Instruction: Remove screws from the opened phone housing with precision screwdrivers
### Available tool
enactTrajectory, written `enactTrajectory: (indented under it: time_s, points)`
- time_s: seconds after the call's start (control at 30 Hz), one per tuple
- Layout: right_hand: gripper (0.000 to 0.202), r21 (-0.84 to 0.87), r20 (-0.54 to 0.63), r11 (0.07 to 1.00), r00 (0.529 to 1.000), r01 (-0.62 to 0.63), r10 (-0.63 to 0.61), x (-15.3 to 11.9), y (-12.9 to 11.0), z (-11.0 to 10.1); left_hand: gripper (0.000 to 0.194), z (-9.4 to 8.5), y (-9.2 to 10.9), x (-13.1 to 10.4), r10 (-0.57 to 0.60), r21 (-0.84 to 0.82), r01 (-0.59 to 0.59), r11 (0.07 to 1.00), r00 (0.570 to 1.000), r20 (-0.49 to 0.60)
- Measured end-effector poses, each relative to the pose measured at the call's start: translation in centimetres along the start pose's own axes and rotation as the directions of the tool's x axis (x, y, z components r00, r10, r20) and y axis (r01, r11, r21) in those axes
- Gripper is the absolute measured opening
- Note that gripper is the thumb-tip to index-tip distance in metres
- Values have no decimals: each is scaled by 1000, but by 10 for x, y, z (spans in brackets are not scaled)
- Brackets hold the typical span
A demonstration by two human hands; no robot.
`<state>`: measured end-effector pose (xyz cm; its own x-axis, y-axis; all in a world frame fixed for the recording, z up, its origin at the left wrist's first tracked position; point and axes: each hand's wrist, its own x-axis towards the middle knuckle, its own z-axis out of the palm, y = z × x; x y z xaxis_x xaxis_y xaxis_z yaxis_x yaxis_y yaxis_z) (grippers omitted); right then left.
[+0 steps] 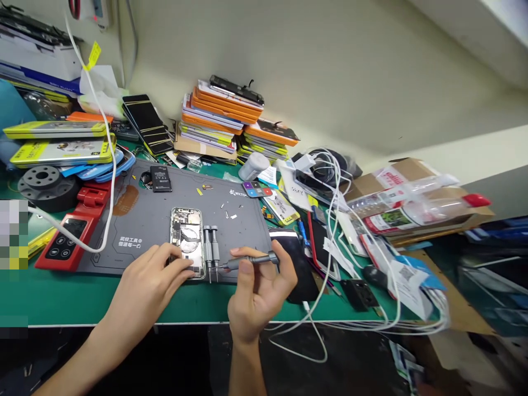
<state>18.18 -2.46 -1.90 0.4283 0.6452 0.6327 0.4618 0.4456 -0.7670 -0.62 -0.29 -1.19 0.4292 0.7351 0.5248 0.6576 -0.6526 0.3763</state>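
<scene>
An opened phone [190,234] with its inner boards bare lies at the front of a grey work mat [157,220]. My left hand [150,280] grips its lower end with bent fingers, covering that corner. My right hand [259,297] is closed around a grey screwdriver [251,260], held nearly level with its thin tip pointing left toward the phone. Two more grey screwdrivers [212,245] lie side by side along the phone's right edge. Farther back on the mat is a black battery [160,179]. Small metal pieces [234,216] are scattered to the right.
A red device with buttons [66,245] and a dark round base [47,187] stand left. Stacked boxes [223,110] line the wall. White cables [336,220] tangle at the right, near a dark phone [295,264] and a cardboard box [404,192]. The green table's front edge is close.
</scene>
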Motion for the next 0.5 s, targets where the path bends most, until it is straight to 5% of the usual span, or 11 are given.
enactTrajectory:
  time_s: [0.13, 0.3, 0.5]
  points:
    - [48, 21, 36, 999, 998, -43, 42, -3, 1, 0, 23, -2, -1, 3, -36, -91, 38, 995, 999, 21]
    - [46, 47, -10, 998, 999, -42, 43, -3, 0, 0, 21, -31, -17, 5, -162, -222, 161, 962, 987, 12]
    - [50, 74, 26, 996, 999, -50, 48, -1, -3, 2, 30, -63, -54, 7, -287, 128, 295, 947, 955, -75]
